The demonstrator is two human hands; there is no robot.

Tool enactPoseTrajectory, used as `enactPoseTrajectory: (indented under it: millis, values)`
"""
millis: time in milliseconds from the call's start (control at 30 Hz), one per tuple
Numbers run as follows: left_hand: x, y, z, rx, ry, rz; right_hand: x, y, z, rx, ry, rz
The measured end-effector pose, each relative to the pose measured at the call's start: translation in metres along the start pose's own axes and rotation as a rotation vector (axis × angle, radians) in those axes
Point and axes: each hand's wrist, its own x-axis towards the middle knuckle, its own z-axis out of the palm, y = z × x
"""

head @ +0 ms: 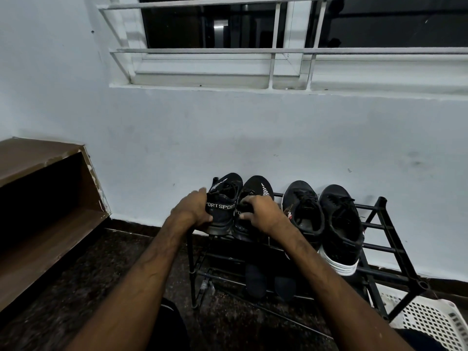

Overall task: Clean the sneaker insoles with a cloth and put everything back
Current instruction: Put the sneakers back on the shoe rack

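Note:
Two black sneakers with a white "SPORT" band stand side by side at the left end of a black metal shoe rack [385, 226]. My left hand [191, 210] grips the heel of the left sneaker [222, 198]. My right hand [262, 212] grips the collar of the right sneaker [257, 188], fingers curled into its opening. Two dark insole-shaped pieces [255, 279] lie on the rack's lower tier. No cloth is in view.
A second pair of black sneakers [339, 224] with white soles stands on the rack to the right. A white perforated plastic basket [430, 323] sits on the dark floor at the lower right. A brown wooden shelf unit [45, 198] is at the left, a barred window above.

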Motion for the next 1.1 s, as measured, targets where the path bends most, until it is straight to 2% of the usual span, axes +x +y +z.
enactPoseTrajectory:
  millis: [133,300,433,767,967,1100]
  values:
    - [-0.013,0.03,-0.015,-0.069,0.241,0.195,-0.002,0.001,-0.013,0.024,-0.056,-0.026]
    - [-0.027,0.082,-0.001,0.0,0.213,0.43,-0.013,0.013,-0.028,0.015,0.075,-0.06]
    - [-0.032,0.127,0.008,0.102,0.293,0.537,-0.039,0.042,-0.053,-0.127,0.124,-0.014]
    - [-0.08,0.264,0.054,0.152,0.237,0.845,-0.146,0.133,-0.138,-0.345,0.173,0.189]
    - [-0.11,0.368,0.101,0.182,0.096,1.057,-0.247,0.21,-0.174,-0.457,0.119,0.383]
    - [-0.127,0.427,0.117,0.117,0.004,1.095,-0.29,0.243,-0.198,-0.407,0.147,0.44]
